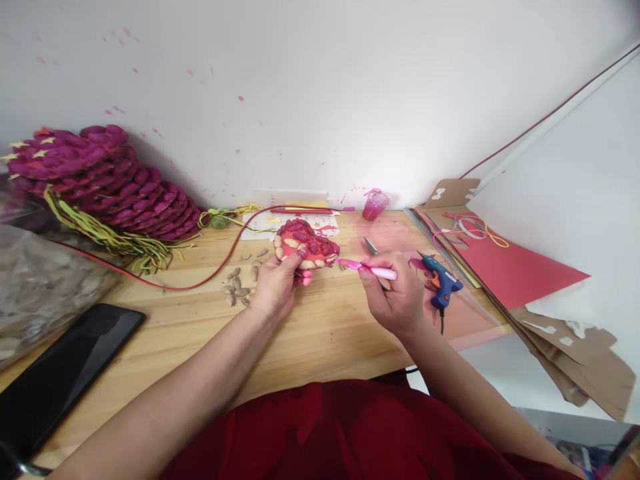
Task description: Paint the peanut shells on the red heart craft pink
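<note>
My left hand point(277, 283) is closed round a small round craft piece point(305, 243) covered with seed shells, many of them painted dark pink and some along the edge still pale. My right hand point(393, 297) pinches a pink-stained paintbrush point(373, 270), whose tip touches the right edge of the piece. Both hands hover just above the wooden table point(320, 333).
Loose pale seed shells point(240, 283) lie left of my hand. A pile of finished pink pieces point(115, 183) sits at the back left, with a red cord point(220, 263). A pink paint cup point(374, 204), blue glue gun point(440, 280), red paper point(505, 263), cardboard point(580, 360) and black phone point(60, 373) surround the work.
</note>
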